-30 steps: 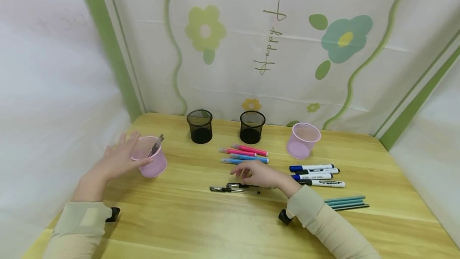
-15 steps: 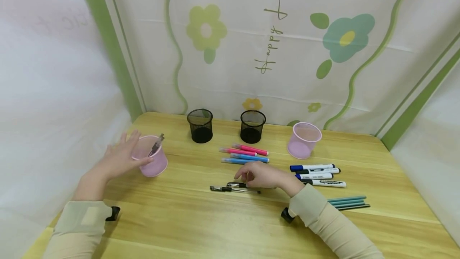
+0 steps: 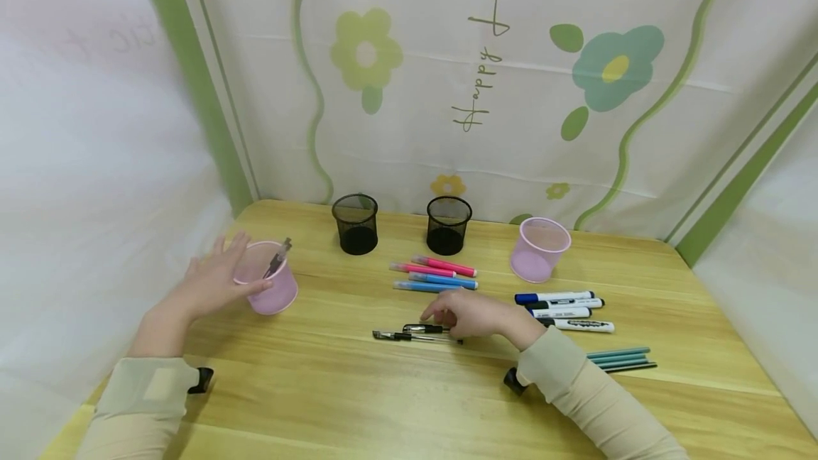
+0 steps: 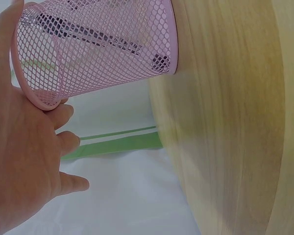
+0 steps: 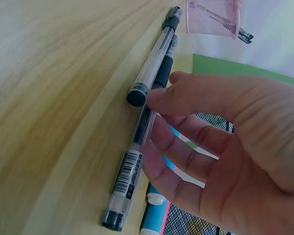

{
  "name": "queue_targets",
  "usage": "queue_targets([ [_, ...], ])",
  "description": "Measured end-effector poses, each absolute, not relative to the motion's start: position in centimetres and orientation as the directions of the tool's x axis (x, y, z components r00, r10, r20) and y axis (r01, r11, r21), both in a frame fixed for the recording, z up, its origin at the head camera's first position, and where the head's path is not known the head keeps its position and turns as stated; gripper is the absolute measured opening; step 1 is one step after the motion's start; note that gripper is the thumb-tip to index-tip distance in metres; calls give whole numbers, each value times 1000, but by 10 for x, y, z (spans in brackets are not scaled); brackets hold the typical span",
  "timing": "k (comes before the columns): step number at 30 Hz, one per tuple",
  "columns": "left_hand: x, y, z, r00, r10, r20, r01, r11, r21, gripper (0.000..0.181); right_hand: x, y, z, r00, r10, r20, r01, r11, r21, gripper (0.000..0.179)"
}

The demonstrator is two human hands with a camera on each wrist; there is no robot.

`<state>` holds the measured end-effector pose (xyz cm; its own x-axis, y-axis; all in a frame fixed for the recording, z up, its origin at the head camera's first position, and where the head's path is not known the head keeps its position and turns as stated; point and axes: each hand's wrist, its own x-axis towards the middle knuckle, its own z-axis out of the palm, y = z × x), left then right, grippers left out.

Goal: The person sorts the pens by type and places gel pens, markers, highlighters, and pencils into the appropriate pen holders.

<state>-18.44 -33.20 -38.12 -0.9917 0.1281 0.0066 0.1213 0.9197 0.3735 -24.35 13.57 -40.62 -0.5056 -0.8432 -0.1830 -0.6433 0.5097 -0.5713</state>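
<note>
Although transparent, barcode-labelled pen (image 5: 130, 171); "Happy" curtain (image 3: 447, 69)

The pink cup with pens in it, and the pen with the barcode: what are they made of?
Pink cup: probably painted metal, matte-looking, since its wall is a mesh of tiny holes. Barcode pen: likely glossy plastic, since its barrel is see-through.

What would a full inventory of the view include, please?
Pink cups: 2, pink, left and right
Black cups: 2, black, back
Pens: 2, black and clear, centre; more in left pink cup
Felt pens: 4, pink, blue, behind pens
Markers: 4, white, right
Pencils: about 4, teal and black, right
Table: 1, light wood, underneath
Curtain: 1, white, green, behind
Wrist devices: 2, black, wrists
Sleeves: 2, beige, forearms
Left hand: 1, on left pink cup
Right hand: 1, at centre pens
</note>
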Motion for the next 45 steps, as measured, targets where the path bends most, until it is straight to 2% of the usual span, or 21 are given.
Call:
queue_targets([
  [4,-184,-332,-382,-992,128,7,121,921,370,112,-242,136,-404,-500,-843,-199,-650,517,-556,55],
  [15,-182,-329,-378,-992,126,1,117,917,381,112,-240,133,-407,-501,-843,-198,-673,523,-523,63],
  [28,-182,-327,-376,-992,128,1,119,916,383,113,-244,138,-407,-534,-832,-147,-672,524,-523,60],
  [39,-183,-330,-378,-992,125,4,117,919,376,113,-251,126,-406,-514,-854,-79,-701,471,-535,67],
  [45,-183,-331,-379,-991,131,-3,120,916,382,112,-252,120,-405,-535,-841,-82,-681,487,-547,67],
])
